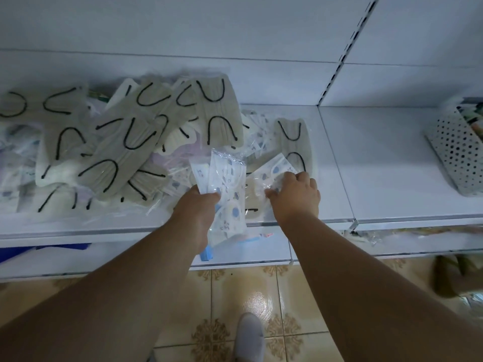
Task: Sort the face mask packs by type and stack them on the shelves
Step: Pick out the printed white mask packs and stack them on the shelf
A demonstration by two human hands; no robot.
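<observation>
A heap of beige mask packs with black ear loops [146, 131] covers the left half of the white shelf [366, 163]. One more beige pack [294, 142] lies apart to the right of the heap. My left hand [198, 205] grips a small bundle of clear packs with white, blue-printed masks [227, 184], held upright over the shelf's front edge. My right hand [295, 194] pinches another printed pack [274, 171] that lies on the shelf. More printed packs [257, 129] show under the heap.
A white perforated basket [457, 152] stands at the shelf's right end. A lower shelf [248, 252] holds blue items, and a slotted upright [332, 77] divides the back panel. My white shoe [249, 335] stands on the patterned floor tiles.
</observation>
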